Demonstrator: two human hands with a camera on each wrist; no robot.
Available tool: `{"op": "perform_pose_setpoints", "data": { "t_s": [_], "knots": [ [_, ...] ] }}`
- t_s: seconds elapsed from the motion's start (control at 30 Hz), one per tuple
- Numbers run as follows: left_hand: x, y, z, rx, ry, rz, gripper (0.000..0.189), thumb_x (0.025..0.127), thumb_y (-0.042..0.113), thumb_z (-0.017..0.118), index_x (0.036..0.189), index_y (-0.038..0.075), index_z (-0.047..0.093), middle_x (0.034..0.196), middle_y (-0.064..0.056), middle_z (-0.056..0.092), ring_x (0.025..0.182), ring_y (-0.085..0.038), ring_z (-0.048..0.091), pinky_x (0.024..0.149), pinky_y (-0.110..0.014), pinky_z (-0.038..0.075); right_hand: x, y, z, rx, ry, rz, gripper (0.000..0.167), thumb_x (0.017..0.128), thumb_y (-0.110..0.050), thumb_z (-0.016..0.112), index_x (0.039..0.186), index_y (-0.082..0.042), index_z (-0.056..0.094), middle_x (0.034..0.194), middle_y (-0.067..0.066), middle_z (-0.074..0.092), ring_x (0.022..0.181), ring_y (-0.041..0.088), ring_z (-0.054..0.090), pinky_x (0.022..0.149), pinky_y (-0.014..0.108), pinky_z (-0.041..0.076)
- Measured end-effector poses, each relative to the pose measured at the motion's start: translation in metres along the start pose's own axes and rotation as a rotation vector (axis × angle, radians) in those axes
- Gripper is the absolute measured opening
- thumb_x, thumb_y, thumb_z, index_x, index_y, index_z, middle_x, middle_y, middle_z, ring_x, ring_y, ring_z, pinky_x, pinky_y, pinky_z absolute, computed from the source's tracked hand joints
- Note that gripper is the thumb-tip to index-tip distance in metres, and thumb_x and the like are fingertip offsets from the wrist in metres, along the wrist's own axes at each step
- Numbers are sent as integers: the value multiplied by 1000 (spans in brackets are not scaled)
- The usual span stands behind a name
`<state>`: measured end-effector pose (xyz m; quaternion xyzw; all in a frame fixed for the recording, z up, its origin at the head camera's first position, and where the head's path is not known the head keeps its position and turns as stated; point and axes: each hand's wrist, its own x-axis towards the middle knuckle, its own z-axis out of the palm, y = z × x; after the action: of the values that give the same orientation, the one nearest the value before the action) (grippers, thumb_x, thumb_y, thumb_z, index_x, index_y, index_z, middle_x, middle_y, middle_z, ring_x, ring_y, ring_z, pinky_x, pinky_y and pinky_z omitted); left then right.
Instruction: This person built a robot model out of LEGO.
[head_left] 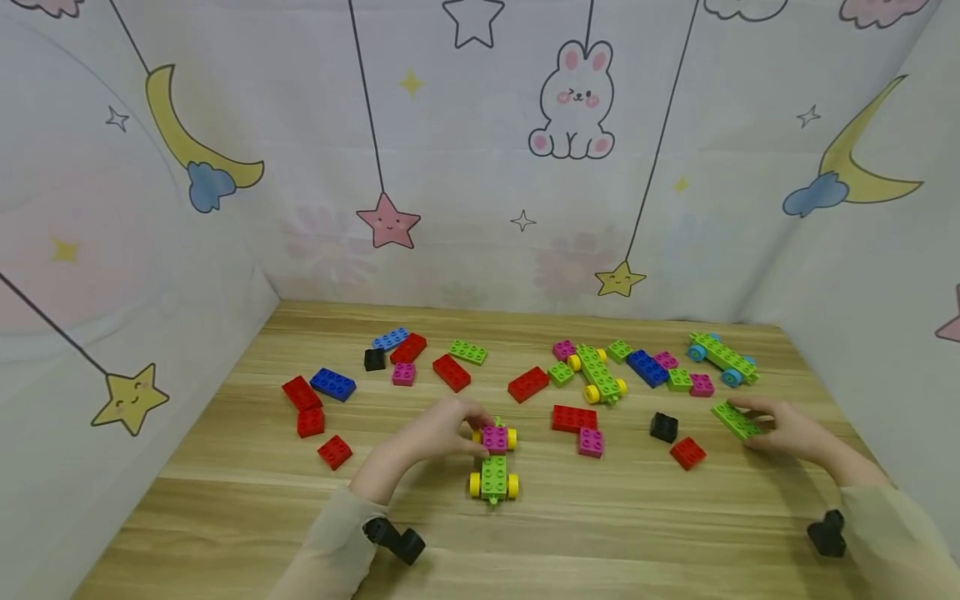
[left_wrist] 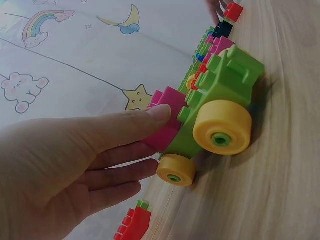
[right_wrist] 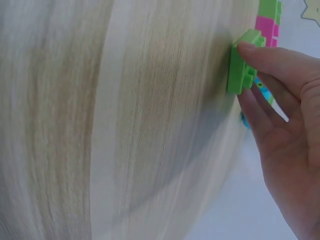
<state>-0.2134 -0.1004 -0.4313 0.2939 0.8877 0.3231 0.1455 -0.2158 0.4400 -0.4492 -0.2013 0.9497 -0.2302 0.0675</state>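
Observation:
In front of the person stands a green toy car base [head_left: 493,478] with yellow wheels, a pink brick [head_left: 495,438] set on its far end. My left hand [head_left: 442,432] pinches that pink brick from the left; in the left wrist view the thumb lies on the brick's side and the other fingers reach toward a yellow wheel [left_wrist: 176,170]. Over on the right, my right hand [head_left: 792,432] holds a green studded brick [head_left: 737,420] between thumb and fingers. The right wrist view shows this green brick [right_wrist: 245,65] close over the wooden table.
Several loose red, blue, pink, green and black bricks lie about the wooden table [head_left: 600,533]. A second green car base [head_left: 597,375] with yellow wheels and one with blue wheels [head_left: 723,358] stand at the back right. Patterned white cloth [head_left: 480,167] encloses the back and sides.

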Motion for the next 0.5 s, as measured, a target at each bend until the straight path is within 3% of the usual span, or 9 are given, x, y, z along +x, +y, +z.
{"op": "perform_pose_setpoints", "data": {
  "t_s": [0.17,0.3,0.37,0.5],
  "knots": [
    [-1,2,-1,10,-2,-3,34,81,20,80,111,7,71,104,0,71,99,-18,63,91,-38,53,-2,-7,0,21,-9,68,67,76,-13,81,130,15,51,128,36,54,101,13,63,78,24,56],
    [-2,2,-1,8,0,2,34,81,19,81,111,7,71,104,-1,71,99,-18,63,91,-38,53,-2,-9,0,29,-6,87,68,78,-13,81,130,16,49,126,39,53,100,39,64,75,26,56],
    [-3,2,-1,8,2,1,34,81,19,81,111,7,71,104,-1,70,99,-18,63,91,-38,53,-1,-9,0,29,-4,107,68,78,-14,80,131,15,49,126,39,53,100,42,64,75,25,54],
    [-2,2,-1,14,5,2,34,81,20,80,111,7,71,104,-1,70,99,-18,63,91,-38,53,1,-11,1,47,-2,127,69,79,-15,80,133,16,46,125,41,52,99,47,63,77,36,56]
  ]
}}
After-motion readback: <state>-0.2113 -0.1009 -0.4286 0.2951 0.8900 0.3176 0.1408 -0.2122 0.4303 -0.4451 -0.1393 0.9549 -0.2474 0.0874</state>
